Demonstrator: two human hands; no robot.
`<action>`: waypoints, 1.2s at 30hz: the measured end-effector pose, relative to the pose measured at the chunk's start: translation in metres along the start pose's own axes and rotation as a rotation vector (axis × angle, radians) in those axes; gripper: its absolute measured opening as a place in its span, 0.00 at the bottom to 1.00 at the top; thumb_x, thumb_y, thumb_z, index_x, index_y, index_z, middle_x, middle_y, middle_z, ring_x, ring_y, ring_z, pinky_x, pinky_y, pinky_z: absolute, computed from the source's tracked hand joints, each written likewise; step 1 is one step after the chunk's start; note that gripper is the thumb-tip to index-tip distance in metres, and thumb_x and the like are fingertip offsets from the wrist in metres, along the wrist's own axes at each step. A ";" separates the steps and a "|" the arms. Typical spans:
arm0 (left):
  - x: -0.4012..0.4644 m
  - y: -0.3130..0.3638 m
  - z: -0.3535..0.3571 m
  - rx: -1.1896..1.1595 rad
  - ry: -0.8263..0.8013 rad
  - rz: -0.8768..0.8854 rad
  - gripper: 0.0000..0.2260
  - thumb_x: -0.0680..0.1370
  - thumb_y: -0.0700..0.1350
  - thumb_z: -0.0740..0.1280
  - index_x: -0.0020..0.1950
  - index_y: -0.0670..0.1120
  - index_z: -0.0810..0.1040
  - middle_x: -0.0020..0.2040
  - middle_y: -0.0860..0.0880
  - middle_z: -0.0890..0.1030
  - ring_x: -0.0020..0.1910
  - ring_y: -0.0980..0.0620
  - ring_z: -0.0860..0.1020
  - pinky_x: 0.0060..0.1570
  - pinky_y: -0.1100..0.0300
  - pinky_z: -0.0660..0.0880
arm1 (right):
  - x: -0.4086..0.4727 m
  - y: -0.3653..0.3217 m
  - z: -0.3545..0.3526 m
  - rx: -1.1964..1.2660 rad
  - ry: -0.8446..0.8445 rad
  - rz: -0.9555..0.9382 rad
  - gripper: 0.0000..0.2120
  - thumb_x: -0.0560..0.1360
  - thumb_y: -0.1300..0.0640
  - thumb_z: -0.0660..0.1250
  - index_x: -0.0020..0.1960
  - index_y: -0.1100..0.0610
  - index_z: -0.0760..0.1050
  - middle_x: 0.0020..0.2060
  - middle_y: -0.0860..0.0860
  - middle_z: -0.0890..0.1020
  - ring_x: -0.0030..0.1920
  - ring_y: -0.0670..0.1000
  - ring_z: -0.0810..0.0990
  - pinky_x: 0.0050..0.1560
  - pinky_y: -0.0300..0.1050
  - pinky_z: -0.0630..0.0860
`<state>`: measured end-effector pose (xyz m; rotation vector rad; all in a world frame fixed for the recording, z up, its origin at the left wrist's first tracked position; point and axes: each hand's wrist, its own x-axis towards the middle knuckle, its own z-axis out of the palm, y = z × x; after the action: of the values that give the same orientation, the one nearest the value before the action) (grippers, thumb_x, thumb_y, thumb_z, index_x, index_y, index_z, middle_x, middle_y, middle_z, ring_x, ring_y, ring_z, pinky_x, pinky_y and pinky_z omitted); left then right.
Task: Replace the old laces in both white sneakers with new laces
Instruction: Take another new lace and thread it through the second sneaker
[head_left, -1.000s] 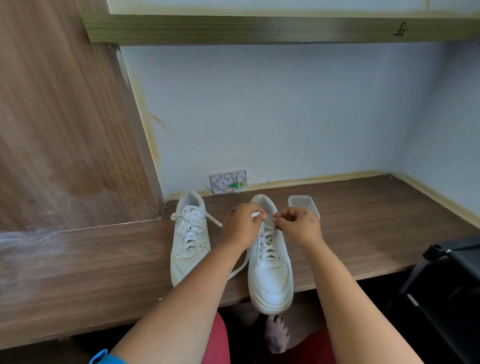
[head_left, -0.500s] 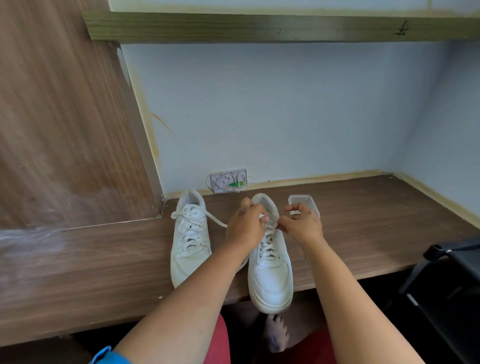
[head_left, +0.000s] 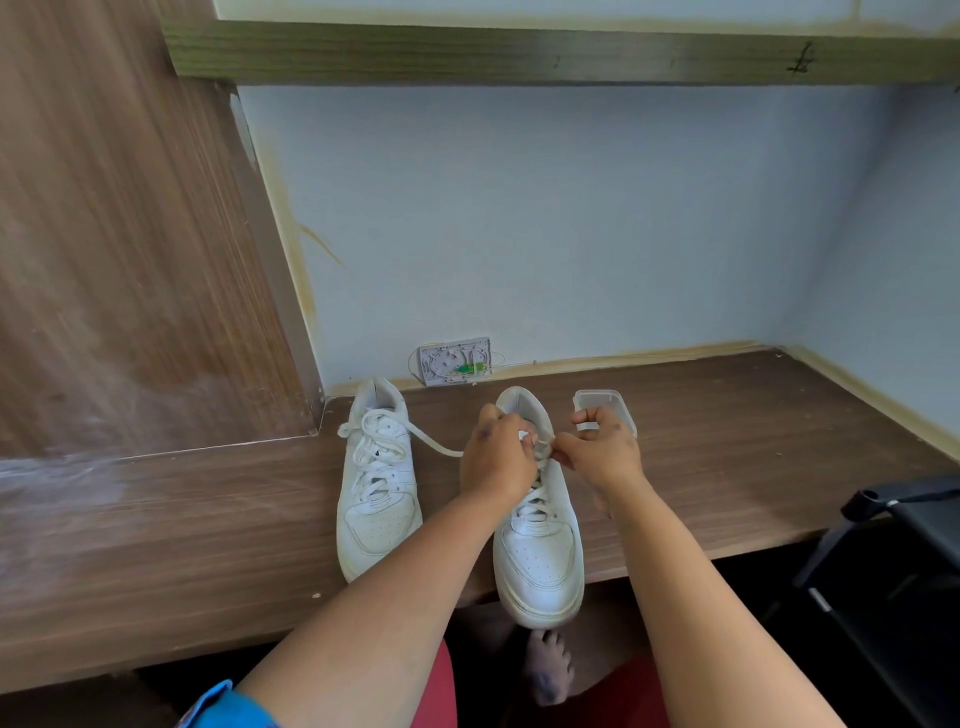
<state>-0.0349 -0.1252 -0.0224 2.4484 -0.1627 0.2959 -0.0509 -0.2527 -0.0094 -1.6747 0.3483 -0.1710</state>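
White sneakers sit side by side mid-frame on the wood surface (head_left: 727, 441). Both hands work the right sneaker (head_left: 540, 551): left hand (head_left: 496, 457) and right hand (head_left: 597, 452) each pinch its lace (head_left: 540, 441) near the top eyelets. Left sneaker (head_left: 376, 483) is fully laced.

Your two forearms come up from the bottom of the frame bare, with no sleeves, watch or rings on your left hand (head_left: 496, 457) or your right hand (head_left: 602, 457). At the lower left edge a bit of bright blue fabric (head_left: 223, 709) shows by your left elbow. Red clothing (head_left: 439, 691) covers your lap at bottom centre, and your bare foot (head_left: 548, 667) shows below the desk edge.
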 end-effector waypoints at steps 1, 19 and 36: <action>0.000 0.000 -0.001 0.028 0.006 0.010 0.09 0.81 0.46 0.62 0.57 0.44 0.77 0.60 0.48 0.70 0.54 0.48 0.75 0.41 0.60 0.67 | 0.000 0.000 0.000 0.002 0.001 -0.003 0.13 0.70 0.66 0.70 0.49 0.53 0.72 0.40 0.55 0.82 0.39 0.51 0.84 0.36 0.36 0.76; 0.011 -0.023 -0.011 -0.086 -0.196 0.046 0.13 0.82 0.54 0.59 0.56 0.49 0.79 0.51 0.51 0.70 0.53 0.51 0.74 0.50 0.59 0.69 | 0.023 -0.003 -0.036 -0.162 0.178 0.030 0.12 0.77 0.66 0.64 0.58 0.55 0.70 0.52 0.55 0.79 0.47 0.51 0.78 0.45 0.42 0.76; 0.017 -0.029 -0.008 0.049 -0.191 0.031 0.14 0.83 0.54 0.56 0.58 0.53 0.79 0.56 0.53 0.75 0.61 0.47 0.67 0.56 0.49 0.66 | 0.017 -0.017 -0.054 0.378 0.166 0.112 0.10 0.82 0.59 0.58 0.56 0.54 0.77 0.47 0.52 0.81 0.44 0.49 0.77 0.45 0.43 0.72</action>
<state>-0.0147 -0.0980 -0.0299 2.5226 -0.2791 0.0798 -0.0495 -0.3069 0.0127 -1.2681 0.5004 -0.2752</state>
